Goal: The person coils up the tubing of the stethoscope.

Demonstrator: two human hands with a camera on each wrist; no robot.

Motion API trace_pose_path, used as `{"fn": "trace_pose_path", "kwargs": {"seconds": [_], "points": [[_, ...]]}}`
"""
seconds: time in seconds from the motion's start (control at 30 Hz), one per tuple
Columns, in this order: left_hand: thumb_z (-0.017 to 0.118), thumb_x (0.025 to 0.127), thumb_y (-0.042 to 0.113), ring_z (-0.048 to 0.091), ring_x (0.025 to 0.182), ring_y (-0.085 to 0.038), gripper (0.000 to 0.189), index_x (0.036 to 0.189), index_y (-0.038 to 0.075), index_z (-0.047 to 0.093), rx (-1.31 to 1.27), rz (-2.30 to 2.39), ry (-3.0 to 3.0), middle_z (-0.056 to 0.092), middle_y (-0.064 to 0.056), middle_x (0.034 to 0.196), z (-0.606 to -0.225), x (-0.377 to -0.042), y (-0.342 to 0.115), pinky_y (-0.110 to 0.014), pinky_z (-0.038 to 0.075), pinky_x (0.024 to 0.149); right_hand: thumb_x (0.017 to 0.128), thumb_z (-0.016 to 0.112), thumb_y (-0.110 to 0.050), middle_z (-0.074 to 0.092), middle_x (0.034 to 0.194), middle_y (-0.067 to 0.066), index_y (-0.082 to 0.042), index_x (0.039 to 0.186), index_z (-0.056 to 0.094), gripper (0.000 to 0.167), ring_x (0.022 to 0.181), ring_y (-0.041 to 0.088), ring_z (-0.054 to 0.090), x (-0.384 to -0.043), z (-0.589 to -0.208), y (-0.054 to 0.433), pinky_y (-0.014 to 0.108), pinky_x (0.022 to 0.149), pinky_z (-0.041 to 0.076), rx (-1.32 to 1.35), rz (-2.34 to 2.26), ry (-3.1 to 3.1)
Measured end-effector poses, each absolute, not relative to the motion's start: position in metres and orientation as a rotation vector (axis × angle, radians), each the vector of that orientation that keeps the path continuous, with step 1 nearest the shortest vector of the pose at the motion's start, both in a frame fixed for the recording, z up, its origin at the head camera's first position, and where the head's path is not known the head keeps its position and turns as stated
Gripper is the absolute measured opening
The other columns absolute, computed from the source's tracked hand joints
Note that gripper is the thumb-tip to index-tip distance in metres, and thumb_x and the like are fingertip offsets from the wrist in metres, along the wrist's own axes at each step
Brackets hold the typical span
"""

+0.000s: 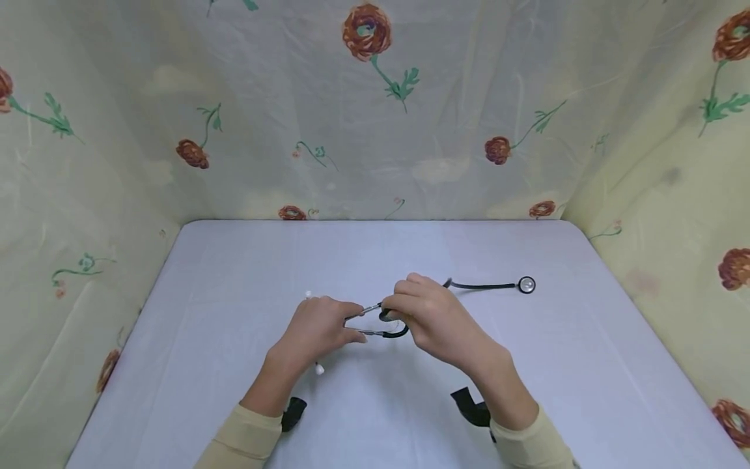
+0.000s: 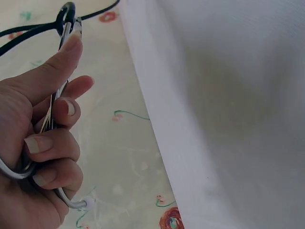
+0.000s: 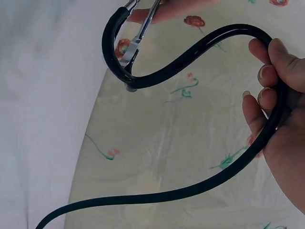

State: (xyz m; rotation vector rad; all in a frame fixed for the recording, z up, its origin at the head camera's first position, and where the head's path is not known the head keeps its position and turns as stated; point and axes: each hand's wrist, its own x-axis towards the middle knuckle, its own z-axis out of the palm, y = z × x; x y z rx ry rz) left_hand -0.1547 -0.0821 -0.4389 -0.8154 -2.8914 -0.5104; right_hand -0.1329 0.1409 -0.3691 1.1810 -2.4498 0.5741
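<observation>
Both hands hold one stethoscope with black tubing (image 3: 162, 196). My left hand (image 1: 316, 329) grips its metal ear tubes (image 2: 50, 112), fingers curled round them in the left wrist view. White ear tips (image 1: 319, 369) stick out on either side of that hand. To the right, my right hand (image 1: 436, 324) pinches the tubing between thumb and fingers, and the tube bends through its grasp. From there the tubing runs out to the round chest piece (image 1: 526, 284), on the right of the table. Part of the ear tubes is hidden by the left palm.
A white-covered table (image 1: 205, 339) lies beneath the hands. Flower-patterned cloth (image 1: 451, 98) hangs behind it and along both sides. Black straps (image 1: 294, 414) show at the wrists by the beige sleeves (image 1: 249, 436).
</observation>
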Motion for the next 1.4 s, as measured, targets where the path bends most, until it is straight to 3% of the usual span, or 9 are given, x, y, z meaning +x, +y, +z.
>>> {"fn": "trace_pose_path", "kwargs": {"seconds": [0.13,0.63,0.87,1.4], "points": [[0.085,0.074,0.04,0.026,0.049,0.001,0.028,0.078,0.027,0.061,-0.88,-0.533,-2.848,0.031,0.015,0.051,-0.437,-0.151,-0.081,-0.02,0.02,0.047,0.088,0.073,-0.009,0.059,0.078,-0.008,-0.013,0.093,0.074,0.007,0.077,0.007,0.046,-0.134,-0.368,0.141,0.019,0.068,0.041,1.208,0.609,-2.442],[0.079,0.076,0.05,0.036,0.049,0.006,0.028,0.096,0.03,0.073,-1.196,-0.595,-2.674,0.054,0.019,0.058,-0.423,-0.136,-0.077,-0.014,0.029,0.048,0.088,0.072,-0.007,0.061,0.079,-0.008,-0.013,0.092,0.074,0.008,0.079,0.007,0.048,-0.143,-0.364,0.146,0.02,0.067,0.041,1.194,0.653,-2.448],[0.077,0.077,0.051,0.034,0.051,0.008,0.026,0.09,0.03,0.07,-1.276,-0.658,-2.585,0.051,0.02,0.058,-0.41,-0.13,-0.079,-0.011,0.028,0.049,0.089,0.073,-0.011,0.059,0.079,-0.009,-0.013,0.093,0.074,0.006,0.078,0.006,0.047,-0.143,-0.363,0.148,0.02,0.066,0.041,1.156,0.66,-2.482],[0.08,0.078,0.046,0.039,0.052,0.01,0.026,0.095,0.027,0.073,-1.331,-0.786,-2.381,0.06,0.018,0.062,-0.391,-0.119,-0.09,-0.006,0.028,0.05,0.091,0.069,-0.014,0.059,0.081,-0.011,-0.013,0.097,0.075,0.009,0.084,0.005,0.048,-0.143,-0.36,0.152,0.023,0.071,0.046,1.05,0.796,-2.59]]}}
